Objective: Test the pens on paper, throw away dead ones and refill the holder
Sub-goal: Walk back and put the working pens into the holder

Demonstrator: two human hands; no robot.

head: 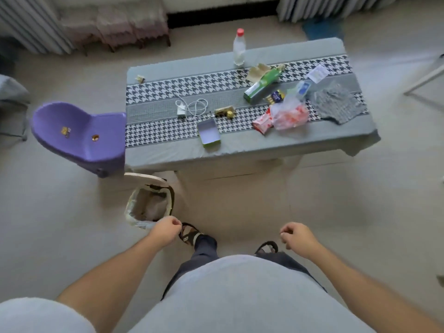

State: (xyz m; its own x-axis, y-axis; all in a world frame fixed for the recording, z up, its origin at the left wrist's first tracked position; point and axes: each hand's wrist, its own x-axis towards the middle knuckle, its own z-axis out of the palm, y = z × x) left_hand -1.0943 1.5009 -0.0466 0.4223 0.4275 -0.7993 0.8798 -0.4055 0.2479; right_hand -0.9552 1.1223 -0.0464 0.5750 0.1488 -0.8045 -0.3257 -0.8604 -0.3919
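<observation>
Grey-clothed table (168,155) ahead; both hands loosely curled, holding nothing.

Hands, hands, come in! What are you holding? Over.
Left hand, right hand: loosely curled, holding nothing. No pens visible. Open bin by left hand. Table ahead, cluttered.

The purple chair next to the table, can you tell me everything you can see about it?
The purple chair is small, looks like moulded plastic, and has a rounded back and a scooped seat. It stands on the floor, tucked against the left end of the table, its seat edge at the grey cloth. Two little gold-coloured things lie on the seat; what they are is unclear. Nobody touches it.
</observation>
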